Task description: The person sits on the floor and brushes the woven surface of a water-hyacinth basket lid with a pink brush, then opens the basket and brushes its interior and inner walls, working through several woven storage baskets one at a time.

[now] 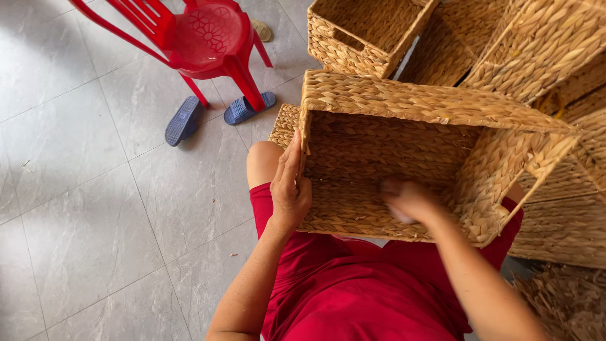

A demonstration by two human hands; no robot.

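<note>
Currently the woven basket (404, 158) rests tipped on the person's lap, opening facing up toward the camera. Left hand (290, 186) lies flat against the basket's left outer wall, fingers (291, 155) extended, not clenched; right hand (407, 201) is inside the basket, blurred, so cannot tell how its fingers sit. Behind the basket: more woven baskets (366, 28); left of it, a red plastic chair (202, 38) over blue slippers (184, 120) on the tiled floor (82, 208).
</note>
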